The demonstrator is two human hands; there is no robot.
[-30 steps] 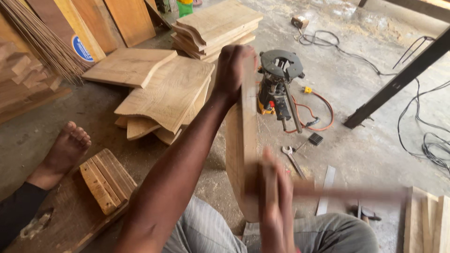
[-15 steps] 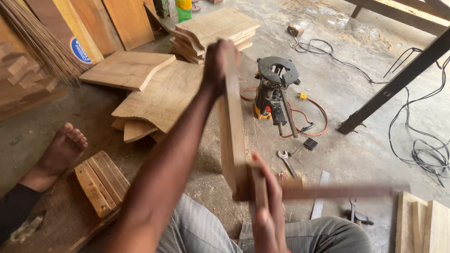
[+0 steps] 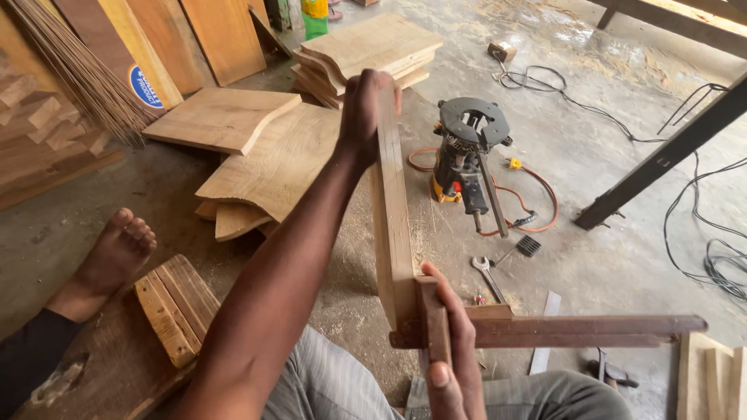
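My left hand (image 3: 362, 109) grips the far end of a long wooden board (image 3: 393, 218), which I hold on edge, running away from me. Down at the near end, my right hand (image 3: 459, 350) is closed on a small upright wooden block (image 3: 433, 327) pressed against the board. A dark wooden bar (image 3: 583, 330) sticks out to the right from that joint, level above the floor. My grey striped trousers show below the hands.
A power router (image 3: 467, 155) with an orange cable (image 3: 537, 194) stands on the dusty concrete floor, with a wrench (image 3: 489, 276) nearby. Stacks of shaped boards (image 3: 272, 163) lie at the left and back. Another person's bare foot (image 3: 117, 257) rests beside a slatted wooden piece (image 3: 175, 307). A dark slanted post (image 3: 661, 159) stands at the right.
The board's far end and my left hand have shifted slightly left. My right hand stays on the block at the near end.
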